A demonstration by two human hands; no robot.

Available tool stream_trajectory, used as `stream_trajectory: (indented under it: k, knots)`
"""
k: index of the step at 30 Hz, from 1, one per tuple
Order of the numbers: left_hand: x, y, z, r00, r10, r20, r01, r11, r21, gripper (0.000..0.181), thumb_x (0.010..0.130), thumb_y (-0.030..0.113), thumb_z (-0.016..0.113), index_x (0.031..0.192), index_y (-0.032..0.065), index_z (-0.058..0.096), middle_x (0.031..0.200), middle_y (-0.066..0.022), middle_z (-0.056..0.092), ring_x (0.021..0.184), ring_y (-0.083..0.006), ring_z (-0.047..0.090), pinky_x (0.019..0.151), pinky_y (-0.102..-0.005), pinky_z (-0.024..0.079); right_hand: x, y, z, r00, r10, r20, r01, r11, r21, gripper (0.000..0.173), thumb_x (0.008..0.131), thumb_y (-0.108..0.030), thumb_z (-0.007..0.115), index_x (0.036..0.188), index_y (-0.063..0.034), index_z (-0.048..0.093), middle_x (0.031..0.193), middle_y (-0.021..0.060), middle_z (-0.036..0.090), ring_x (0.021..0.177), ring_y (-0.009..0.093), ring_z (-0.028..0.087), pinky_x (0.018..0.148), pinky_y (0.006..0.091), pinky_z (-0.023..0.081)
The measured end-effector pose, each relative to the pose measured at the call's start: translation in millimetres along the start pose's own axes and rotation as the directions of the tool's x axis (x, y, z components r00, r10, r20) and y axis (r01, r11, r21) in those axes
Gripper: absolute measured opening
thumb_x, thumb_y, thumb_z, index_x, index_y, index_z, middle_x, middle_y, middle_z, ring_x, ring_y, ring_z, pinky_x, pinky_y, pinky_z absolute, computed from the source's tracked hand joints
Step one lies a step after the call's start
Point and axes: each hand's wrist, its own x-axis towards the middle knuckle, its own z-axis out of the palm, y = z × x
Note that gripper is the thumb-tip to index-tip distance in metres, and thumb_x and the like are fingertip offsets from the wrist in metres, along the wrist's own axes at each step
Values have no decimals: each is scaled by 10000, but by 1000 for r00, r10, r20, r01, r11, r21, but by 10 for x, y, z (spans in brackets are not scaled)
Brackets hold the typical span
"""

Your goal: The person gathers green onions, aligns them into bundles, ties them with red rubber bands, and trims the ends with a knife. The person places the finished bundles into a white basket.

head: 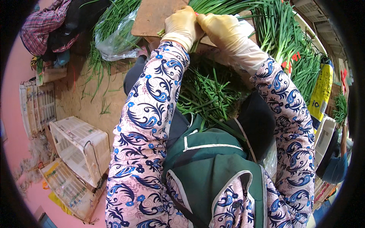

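Both of my hands wear pale yellow rubber gloves and meet at the top centre, over the edge of a wooden board. My left hand is closed around a bunch of long green leaf stalks, probably garlic chives; stalk ends stick out below it. My right hand touches the bunch from the other side, its thumb and fingers pinching at a small red band, whose full course is hidden. Behind the right hand lies a white item, partly covered. Cut green leaves fill the space beneath my arms.
More leafy bunches are stacked at right beside a yellow printed bag. Leaves in a clear plastic bag lie upper left. White plastic crates stand at left. A person in a plaid sleeve is at upper left.
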Motion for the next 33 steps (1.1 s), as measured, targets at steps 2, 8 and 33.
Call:
stream_trajectory:
  k: [2, 8, 33]
  knots:
    - [1, 21, -25, 1000, 27, 13, -27, 999, -28, 389, 751, 304, 655, 984, 21, 524, 968, -225, 632, 957, -393, 603, 829, -432, 479, 44, -24, -7, 997, 56, 51, -54, 998, -43, 158, 743, -110, 635, 883, -52, 589, 748, 154, 660, 729, 309, 666, 618, 389, 529]
    - [85, -75, -225, 951, -72, 302, 104, 990, -91, 844, 596, 409, 775, 1208, -46, 411, 1165, -240, 560, 1049, -371, 580, 880, -399, 481, 169, -47, -50, 983, 182, 29, -184, 982, 49, 119, 720, -132, 627, 809, -54, 633, 744, 164, 655, 735, 325, 657, 656, 409, 523]
    - [-567, 708, -444, 932, -237, -274, -181, 352, -918, 178, 759, 74, 656, 907, -19, 625, 758, -129, 624, 701, -244, 618, 633, -332, 490, 485, -43, -1383, 835, 130, -535, -79, 990, 117, 174, 787, -245, 630, 747, -85, 576, 654, 147, 600, 646, 345, 609, 559, 433, 470]
